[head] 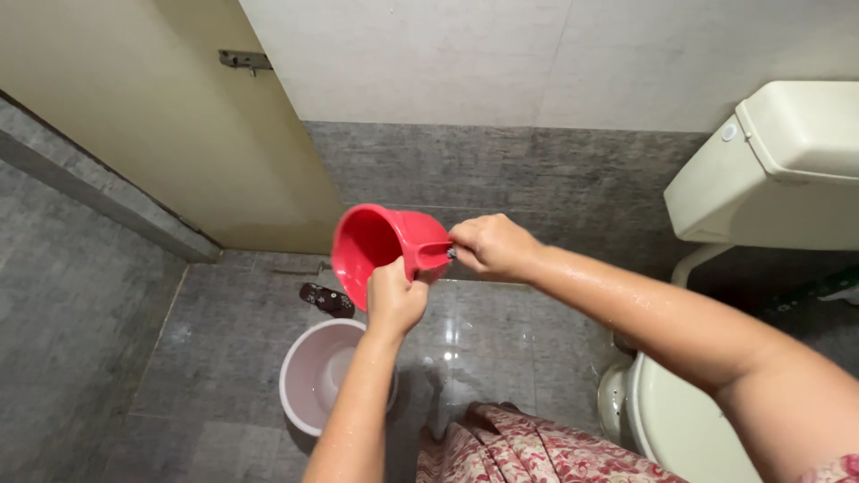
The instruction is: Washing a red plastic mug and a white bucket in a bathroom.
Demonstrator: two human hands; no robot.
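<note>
A red plastic mug (376, 241) is held up at chest height, tipped on its side with its mouth facing left. My left hand (395, 298) grips its lower rim. My right hand (488, 245) is closed on the mug's handle side, with a small dark piece showing at my fingertips. Both forearms are wet. Directly below the mug stands a pale lilac bucket (304, 376) on the floor, partly hidden by my left arm.
A cream toilet cistern (778, 170) and bowl (671, 420) stand at the right. A cream door (152, 116) with a metal latch (243, 61) is at the left. A dark floor drain (327, 300) lies behind the bucket. Grey tiles are wet.
</note>
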